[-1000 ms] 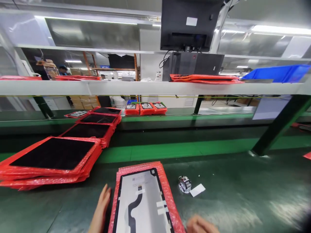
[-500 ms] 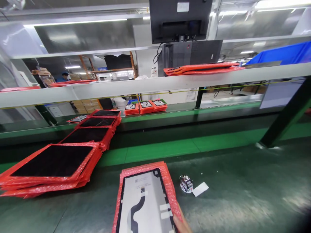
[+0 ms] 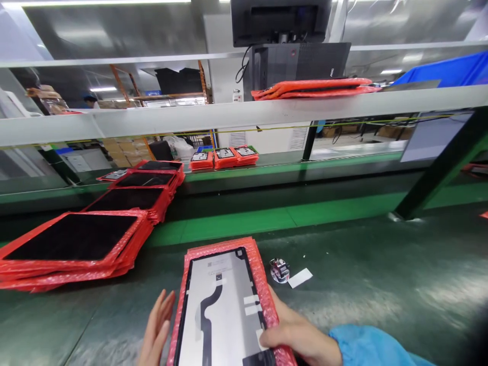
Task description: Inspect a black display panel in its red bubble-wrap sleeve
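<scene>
A grey display panel with a black flex cable lies face down in a red bubble-wrap bag (image 3: 223, 300) on the dark green bench in front of me. My right hand (image 3: 295, 333), in a blue sleeve, grips the bag's right edge with the thumb on top of the panel. My left hand (image 3: 156, 330) is flat with fingers straight and rests against the bag's left edge. A small roll of clear tape (image 3: 279, 269) and a white paper slip (image 3: 300, 278) lie just right of the bag's far end.
Stacks of black panels in red bags (image 3: 72, 244) run along the left, back to the conveyor. More red-bagged items (image 3: 224, 156) sit on the far green belt. A white shelf rail (image 3: 244, 114) carries red bags (image 3: 314, 87), a monitor and a blue bin (image 3: 446, 71).
My right hand has come forward and closed on the bag's right edge. My left hand, out of view half a second ago, is back at the left edge. The view has tilted down slightly.
</scene>
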